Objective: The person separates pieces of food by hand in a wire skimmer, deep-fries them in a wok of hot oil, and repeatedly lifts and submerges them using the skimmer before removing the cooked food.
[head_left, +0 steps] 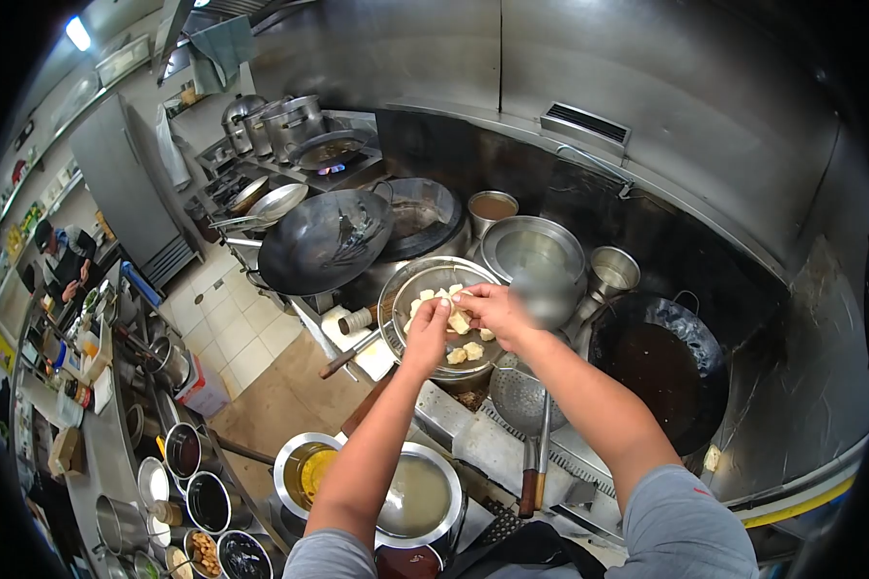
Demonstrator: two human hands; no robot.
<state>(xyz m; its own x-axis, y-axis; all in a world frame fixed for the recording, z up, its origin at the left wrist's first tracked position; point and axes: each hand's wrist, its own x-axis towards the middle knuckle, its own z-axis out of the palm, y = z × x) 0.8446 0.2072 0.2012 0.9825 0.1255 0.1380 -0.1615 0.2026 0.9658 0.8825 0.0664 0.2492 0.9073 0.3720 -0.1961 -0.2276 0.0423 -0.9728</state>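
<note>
Both my hands meet over a round wire strainer that holds pale yellow chunks. My left hand has its fingers pressed together beside the chunks. From the right, my right hand reaches in with bent fingers, close to the left fingertips. Pale pieces show between and just under the fingers, and it is hard to separate what is held from what lies below. The strainer's wooden handle points to the lower left. A perforated ladle rests to the right of the strainer.
A tilted wok stands behind left, and a wok with dark liquid at right. Metal pots sit behind the strainer. Bowls with yellow liquid and cloudy liquid are in front. A person stands at far left.
</note>
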